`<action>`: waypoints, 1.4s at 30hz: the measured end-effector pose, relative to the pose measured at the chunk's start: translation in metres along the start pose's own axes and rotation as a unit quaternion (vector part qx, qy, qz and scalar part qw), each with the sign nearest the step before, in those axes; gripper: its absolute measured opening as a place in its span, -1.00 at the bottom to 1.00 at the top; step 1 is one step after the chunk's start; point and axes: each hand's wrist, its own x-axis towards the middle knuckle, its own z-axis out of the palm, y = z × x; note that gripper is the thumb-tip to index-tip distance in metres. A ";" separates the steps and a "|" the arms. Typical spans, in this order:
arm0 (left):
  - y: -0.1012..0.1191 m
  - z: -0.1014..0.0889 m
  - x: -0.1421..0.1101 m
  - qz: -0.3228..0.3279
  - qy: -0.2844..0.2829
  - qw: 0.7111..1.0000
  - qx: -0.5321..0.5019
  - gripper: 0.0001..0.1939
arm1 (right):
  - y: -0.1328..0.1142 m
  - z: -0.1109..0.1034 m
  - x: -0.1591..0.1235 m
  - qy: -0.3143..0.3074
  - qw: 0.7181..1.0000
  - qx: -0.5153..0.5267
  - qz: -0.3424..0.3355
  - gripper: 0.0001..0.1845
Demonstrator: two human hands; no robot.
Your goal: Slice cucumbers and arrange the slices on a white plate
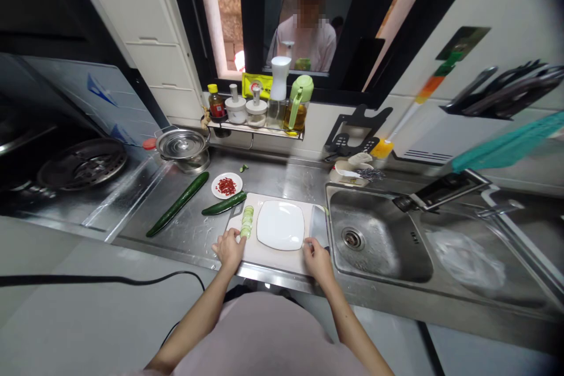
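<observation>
A row of cucumber slices (247, 221) lies along the left side of a pale cutting board (277, 261). My left hand (230, 250) is at the near end of this row, its fingers apart and their tips touching the last slices. Flat on the board's middle sits a white plate (281, 224) with nothing on it. At its near right corner, my right hand (317, 259) has curled fingers closed at the rim. A broad knife blade (318, 222) lies right of the plate, its handle partly hidden by that hand. Beyond the board's left side rests a cut cucumber (224, 204).
Farther left are a whole cucumber (178, 204), a small dish (239, 188) of red chilli pieces and a lidded steel pot (182, 150). A sink (379, 235) adjoins the board's right side. Behind, a rack (259, 129) holds seasoning jars and bottles. A stove burner (82, 163) is far left.
</observation>
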 end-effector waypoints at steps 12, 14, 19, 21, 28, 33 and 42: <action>0.027 -0.009 0.009 -0.011 -0.071 0.916 -0.395 -0.64 | -0.030 -0.010 0.007 -0.006 0.998 0.056 -0.037 -0.64; 0.039 -0.018 0.010 0.010 -0.117 0.869 -0.480 -0.59 | -0.047 -0.016 0.014 -0.001 0.991 0.102 -0.084 -0.65; 0.070 -0.041 0.003 0.042 -0.202 0.839 -0.504 -0.57 | -0.091 -0.034 0.025 0.030 0.961 0.153 -0.229 -0.74; 0.080 -0.047 -0.001 0.065 -0.211 0.835 -0.504 -0.59 | -0.102 -0.040 0.026 0.027 0.950 0.150 -0.271 -0.77; 0.095 -0.052 -0.008 0.116 -0.187 0.861 -0.459 -0.63 | -0.107 -0.042 0.025 0.029 0.944 0.146 -0.296 -0.87; 0.098 -0.057 -0.013 0.117 -0.168 0.875 -0.438 -0.60 | -0.104 -0.050 0.022 0.077 0.938 0.123 -0.316 -0.83; 0.119 -0.066 -0.018 0.042 -0.251 0.847 -0.466 -0.60 | -0.096 -0.059 0.019 0.115 0.915 0.050 -0.383 -0.76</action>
